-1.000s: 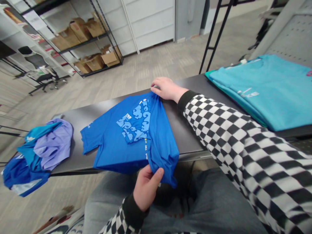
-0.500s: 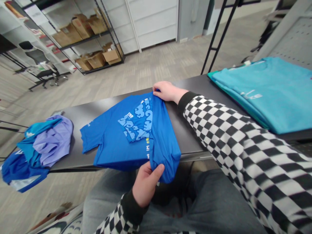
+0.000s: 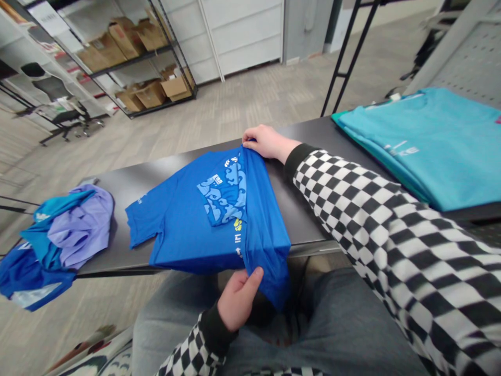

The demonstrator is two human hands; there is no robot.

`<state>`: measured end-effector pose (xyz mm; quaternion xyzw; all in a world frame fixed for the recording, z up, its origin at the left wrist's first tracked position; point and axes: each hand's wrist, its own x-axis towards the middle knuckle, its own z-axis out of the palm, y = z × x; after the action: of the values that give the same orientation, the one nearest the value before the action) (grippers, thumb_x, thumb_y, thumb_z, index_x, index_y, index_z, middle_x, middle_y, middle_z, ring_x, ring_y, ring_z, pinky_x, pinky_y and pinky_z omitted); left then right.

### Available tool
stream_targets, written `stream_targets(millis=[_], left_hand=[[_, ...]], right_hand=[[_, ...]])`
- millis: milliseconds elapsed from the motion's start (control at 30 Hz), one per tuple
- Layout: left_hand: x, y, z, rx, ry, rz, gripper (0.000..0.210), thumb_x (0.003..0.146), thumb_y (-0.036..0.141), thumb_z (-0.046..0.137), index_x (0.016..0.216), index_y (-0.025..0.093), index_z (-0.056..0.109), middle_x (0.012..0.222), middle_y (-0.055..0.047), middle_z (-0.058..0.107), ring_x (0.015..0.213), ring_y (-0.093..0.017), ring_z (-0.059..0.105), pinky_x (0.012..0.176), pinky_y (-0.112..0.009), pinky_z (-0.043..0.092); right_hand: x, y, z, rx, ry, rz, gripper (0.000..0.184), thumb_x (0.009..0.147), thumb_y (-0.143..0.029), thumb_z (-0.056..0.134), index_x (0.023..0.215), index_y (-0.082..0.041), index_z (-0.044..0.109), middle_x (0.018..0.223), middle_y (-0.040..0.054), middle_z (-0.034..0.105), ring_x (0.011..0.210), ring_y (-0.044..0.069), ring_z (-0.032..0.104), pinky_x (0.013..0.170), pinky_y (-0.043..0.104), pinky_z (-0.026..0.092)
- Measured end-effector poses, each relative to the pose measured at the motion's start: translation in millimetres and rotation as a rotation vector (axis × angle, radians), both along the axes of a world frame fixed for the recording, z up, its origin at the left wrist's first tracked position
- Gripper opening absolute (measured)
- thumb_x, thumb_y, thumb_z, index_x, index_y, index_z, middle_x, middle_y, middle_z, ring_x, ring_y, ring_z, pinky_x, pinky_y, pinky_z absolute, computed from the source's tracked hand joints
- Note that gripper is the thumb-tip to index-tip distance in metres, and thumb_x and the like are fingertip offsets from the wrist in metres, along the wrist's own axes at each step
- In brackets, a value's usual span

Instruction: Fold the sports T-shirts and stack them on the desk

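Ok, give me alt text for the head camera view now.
A left hand and right hand pinch the near and far ends of a partly folded blue T-shirt on a dark table. Crumpled clothes lie at the left, a folded light-blue shirt at the right.

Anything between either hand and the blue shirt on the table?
Nothing visible. The right hand pinches the blue shirt near the far edge of the table; the left hand pinches it past the near edge. The folded turquoise shirt and crumpled clothes lie off to either side.
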<state>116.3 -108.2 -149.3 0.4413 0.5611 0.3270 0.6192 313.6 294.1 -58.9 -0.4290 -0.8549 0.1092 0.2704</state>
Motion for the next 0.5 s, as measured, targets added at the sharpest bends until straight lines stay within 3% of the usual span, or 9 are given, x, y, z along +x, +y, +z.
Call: stream_targets(millis=[133, 233, 367, 433, 500], left_hand=[[-4.9, 7.3, 4.1, 0.039, 0.286, -0.416, 0.051, 0.107, 0.061, 0.062, 0.084, 0.019, 0.081, 0.087, -0.005, 0.081, 0.087, -0.025, 0.072, 0.091, -0.036, 0.058], [-6.9, 12.8, 18.7, 0.097, 0.461, -0.52, 0.045, 0.107, 0.053, 0.061, 0.081, 0.021, 0.079, 0.084, -0.006, 0.08, 0.089, -0.026, 0.075, 0.093, -0.036, 0.059], [-7.3, 11.5, 44.4, 0.368, 0.253, -0.573, 0.032, 0.109, 0.043, 0.06, 0.103, 0.023, 0.084, 0.111, -0.009, 0.085, 0.117, -0.028, 0.077, 0.112, -0.037, 0.055], [-6.8, 9.6, 49.0, 0.415, 0.164, -0.646, 0.03, 0.108, 0.041, 0.06, 0.104, 0.022, 0.084, 0.111, -0.01, 0.085, 0.116, -0.027, 0.077, 0.113, -0.036, 0.055], [-5.2, 8.9, 43.9, 0.359, 0.171, -0.694, 0.032, 0.108, 0.039, 0.058, 0.097, 0.021, 0.083, 0.102, -0.009, 0.084, 0.106, -0.026, 0.078, 0.106, -0.034, 0.057]], right_hand=[[-0.9, -0.1, -0.8, 0.031, -0.063, -0.057, 0.029, 0.109, -0.037, 0.065, 0.12, -0.019, 0.085, 0.119, 0.0104, 0.085, 0.119, 0.034, 0.074, 0.11, 0.049, 0.054], [-1.6, -2.5, 1.2, 0.051, -0.061, -0.08, 0.033, 0.112, -0.041, 0.06, 0.122, -0.019, 0.083, 0.12, 0.0118, 0.084, 0.122, 0.036, 0.072, 0.113, 0.053, 0.053], [-2.8, -2.6, 3.7, 0.086, 0.004, -0.136, 0.041, 0.12, -0.043, 0.045, 0.133, -0.018, 0.074, 0.125, 0.0143, 0.08, 0.127, 0.037, 0.07, 0.118, 0.058, 0.05], [-2.7, 0.2, 2.1, 0.094, 0.034, -0.168, 0.044, 0.123, -0.043, 0.037, 0.138, -0.017, 0.069, 0.127, 0.0155, 0.078, 0.127, 0.037, 0.07, 0.118, 0.06, 0.05], [-2.2, 3.9, -1.7, 0.085, 0.04, -0.172, 0.047, 0.124, -0.045, 0.032, 0.139, -0.016, 0.065, 0.128, 0.0166, 0.077, 0.128, 0.038, 0.07, 0.118, 0.062, 0.05]])
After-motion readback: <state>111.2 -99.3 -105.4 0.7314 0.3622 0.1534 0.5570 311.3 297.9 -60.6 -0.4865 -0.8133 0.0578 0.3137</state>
